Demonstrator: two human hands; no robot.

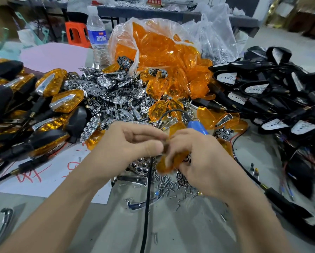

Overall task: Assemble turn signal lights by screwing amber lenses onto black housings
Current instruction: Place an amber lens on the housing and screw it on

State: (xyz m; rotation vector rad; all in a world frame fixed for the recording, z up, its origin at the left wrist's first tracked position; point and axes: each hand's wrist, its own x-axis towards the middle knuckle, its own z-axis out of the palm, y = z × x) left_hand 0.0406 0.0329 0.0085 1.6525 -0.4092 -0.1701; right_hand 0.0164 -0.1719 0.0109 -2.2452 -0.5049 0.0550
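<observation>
Currently I read the job as mid-batch. Done: a heap of finished lights (61,95) (amber faces already seated on black bodies) lies on the left of the tabletop (171,230).

Left to do:
- an open bag of loose lenses (162,50) at centre rear
- a large pile of black housings (273,92) on the right
- chrome reflectors (102,88) between them
- loose screws (168,183) just below the hands

Unit in work: one amber lens (168,162), held above the screws at centre. The right hand (200,156) is curled round it. The left hand (133,141) has thumb and forefinger closed in a pinch at its upper edge, though blur hides the exact contact. A black cable (148,189) hangs down from between the hands, so I judge a housing sits behind the lens. A blue tool (196,127) protrudes past the right hand; I cannot tell whether it is gripped. No driven screw is visible, so I judge fastening as pending.
</observation>
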